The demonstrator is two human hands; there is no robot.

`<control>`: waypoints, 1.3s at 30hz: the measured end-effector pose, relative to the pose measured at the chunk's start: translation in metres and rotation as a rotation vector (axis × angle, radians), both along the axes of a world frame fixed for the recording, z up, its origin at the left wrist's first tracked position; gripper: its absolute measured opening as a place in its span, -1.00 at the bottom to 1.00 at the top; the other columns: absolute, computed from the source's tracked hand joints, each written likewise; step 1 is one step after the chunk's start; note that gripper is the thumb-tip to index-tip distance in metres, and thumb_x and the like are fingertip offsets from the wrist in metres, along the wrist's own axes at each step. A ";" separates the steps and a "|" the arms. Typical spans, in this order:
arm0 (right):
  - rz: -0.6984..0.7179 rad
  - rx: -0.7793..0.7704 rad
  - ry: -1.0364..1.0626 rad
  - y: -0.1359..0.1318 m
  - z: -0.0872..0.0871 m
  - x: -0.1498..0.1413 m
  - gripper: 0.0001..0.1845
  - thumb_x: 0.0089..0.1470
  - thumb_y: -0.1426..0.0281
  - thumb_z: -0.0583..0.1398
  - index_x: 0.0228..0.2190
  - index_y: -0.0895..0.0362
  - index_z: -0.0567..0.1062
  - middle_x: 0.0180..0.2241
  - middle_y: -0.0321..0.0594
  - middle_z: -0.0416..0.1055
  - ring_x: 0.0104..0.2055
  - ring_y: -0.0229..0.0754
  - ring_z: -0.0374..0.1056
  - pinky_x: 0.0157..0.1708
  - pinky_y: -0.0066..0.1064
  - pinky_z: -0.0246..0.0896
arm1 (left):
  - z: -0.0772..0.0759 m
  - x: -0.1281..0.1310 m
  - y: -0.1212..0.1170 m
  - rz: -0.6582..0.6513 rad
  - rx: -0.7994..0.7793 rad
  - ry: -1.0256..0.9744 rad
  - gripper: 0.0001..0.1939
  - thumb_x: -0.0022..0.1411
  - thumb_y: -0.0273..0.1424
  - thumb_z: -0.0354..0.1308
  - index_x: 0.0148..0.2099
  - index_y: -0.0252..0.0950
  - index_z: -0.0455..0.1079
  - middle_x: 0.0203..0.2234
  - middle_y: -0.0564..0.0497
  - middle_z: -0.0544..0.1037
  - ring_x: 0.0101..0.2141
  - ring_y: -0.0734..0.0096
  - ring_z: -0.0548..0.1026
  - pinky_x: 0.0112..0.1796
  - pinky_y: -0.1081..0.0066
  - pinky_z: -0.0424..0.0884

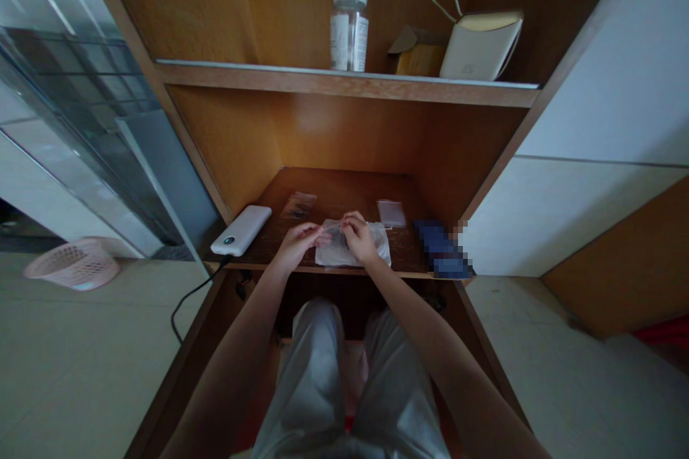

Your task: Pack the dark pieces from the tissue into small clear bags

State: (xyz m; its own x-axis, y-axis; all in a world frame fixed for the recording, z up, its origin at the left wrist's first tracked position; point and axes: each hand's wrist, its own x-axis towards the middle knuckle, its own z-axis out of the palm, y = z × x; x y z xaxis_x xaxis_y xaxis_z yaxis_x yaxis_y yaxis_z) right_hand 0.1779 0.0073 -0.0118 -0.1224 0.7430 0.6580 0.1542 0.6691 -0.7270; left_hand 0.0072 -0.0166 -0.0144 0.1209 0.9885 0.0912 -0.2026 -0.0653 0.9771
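Note:
A small clear plastic bag (332, 235) spans the gap between my two hands, its edges hard to make out. My left hand (298, 244) pinches its left side with thumb and fingers. At its other side the fingers of my right hand (357, 235) are curled together on the plastic. Beneath both lies a larger crumpled translucent plastic sheet or bag (380, 247), flat on the brown shelf (344, 190). Farther back on the left rests a clear packet (299, 205) with small dark things in it. Another flat clear packet (391, 214) lies behind my right hand.
A white power bank (242, 231) with a black cable (194, 292) sits at the shelf's left edge. A dark blue, partly blurred phone-like object (442, 249) lies at the right. Above, a shelf board (344, 86) carries a bottle (349, 29), a box (417, 50) and a cream device (481, 46).

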 end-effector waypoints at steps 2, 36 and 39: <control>-0.006 0.004 -0.005 0.000 0.000 0.000 -0.80 0.05 0.43 0.04 -0.58 0.11 0.34 -0.41 -0.22 0.28 -0.26 -0.20 0.26 -0.23 -0.35 0.20 | 0.001 0.000 0.000 0.014 -0.009 0.008 -0.68 -0.03 -0.23 0.30 -0.31 -0.37 0.42 -0.45 -0.05 0.57 -0.44 0.33 0.55 -0.29 0.32 0.44; 0.056 0.066 -0.091 -0.001 -0.001 -0.001 -0.86 0.02 0.37 0.15 -0.53 0.10 0.46 -0.31 -0.20 0.33 -0.18 -0.20 0.30 -0.13 -0.31 0.22 | 0.008 0.005 -0.006 -0.011 0.014 0.195 -0.74 0.01 -0.23 0.24 -0.34 -0.33 0.45 -0.54 -0.04 0.57 -0.49 0.29 0.53 -0.42 0.35 0.43; 0.075 0.067 -0.113 -0.002 -0.001 -0.003 -0.88 0.01 0.37 0.16 -0.51 0.09 0.47 -0.30 -0.20 0.33 -0.16 -0.20 0.30 -0.12 -0.31 0.22 | 0.010 0.005 -0.008 0.002 0.015 0.205 -0.78 -0.01 -0.25 0.24 -0.37 -0.31 0.45 -0.56 -0.02 0.56 -0.50 0.29 0.52 -0.42 0.34 0.43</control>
